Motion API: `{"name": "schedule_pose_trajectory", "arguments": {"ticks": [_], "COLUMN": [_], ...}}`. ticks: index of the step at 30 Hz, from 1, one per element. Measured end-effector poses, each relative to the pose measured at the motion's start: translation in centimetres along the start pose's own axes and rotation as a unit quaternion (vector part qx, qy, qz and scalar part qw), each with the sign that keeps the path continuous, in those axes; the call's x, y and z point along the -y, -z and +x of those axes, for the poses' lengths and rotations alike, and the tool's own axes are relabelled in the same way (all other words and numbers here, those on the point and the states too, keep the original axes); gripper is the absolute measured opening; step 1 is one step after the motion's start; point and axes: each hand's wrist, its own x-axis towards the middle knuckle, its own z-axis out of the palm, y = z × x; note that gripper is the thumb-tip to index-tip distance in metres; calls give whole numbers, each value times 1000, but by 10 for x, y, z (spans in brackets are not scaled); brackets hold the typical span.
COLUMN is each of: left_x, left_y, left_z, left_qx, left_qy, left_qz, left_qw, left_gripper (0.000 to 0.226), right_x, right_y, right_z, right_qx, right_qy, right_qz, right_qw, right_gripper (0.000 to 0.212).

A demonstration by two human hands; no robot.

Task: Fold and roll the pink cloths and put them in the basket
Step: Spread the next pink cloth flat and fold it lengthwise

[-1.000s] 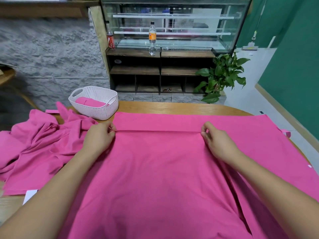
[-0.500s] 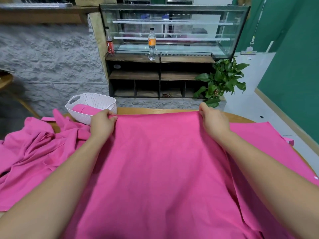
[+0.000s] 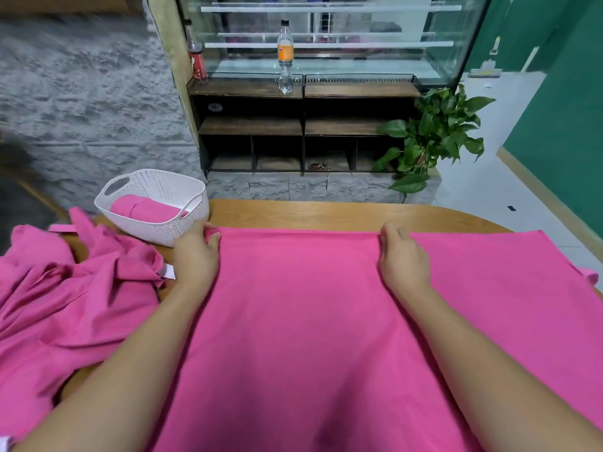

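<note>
While a crumpled heap of pink cloths [image 3: 62,308] sprawls over the left end of the oval wooden table [image 3: 326,215], the white perforated plastic basket [image 3: 163,228] sits just beyond it, one rolled pink cloth [image 3: 145,208] inside. Now the left hand [image 3: 195,256], right beside the basket: thumb on top, fingers tucked over the far-left corner of the wide flat pink cloth [image 3: 293,321], pinching it. That cloth lies smooth across the table's middle. The right hand [image 3: 403,261] sits on the same far edge, fingers together, bent over it; whether they grip, I can't tell. Far right, a green leafy potted plant [image 3: 437,132].
</note>
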Motion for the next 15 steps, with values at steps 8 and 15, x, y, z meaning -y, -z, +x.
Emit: {"name": "schedule_pose_trajectory", "arguments": {"ticks": [8,15], "left_x": [8,-6], "left_y": [3,5], "left_z": [-4,13], "left_qx": [-33,-31], "left_qy": [-2,-47], "left_qz": [73,185], "left_qw": [997,981], "left_gripper": [13,15], "right_x": [-5,-6], "right_y": [-4,-3], "right_z": [-3,-3], "right_qx": [-36,-49], "right_qy": [16,15], "right_qz": [15,33], "right_qw": [999,998], "right_gripper": [9,6]}}
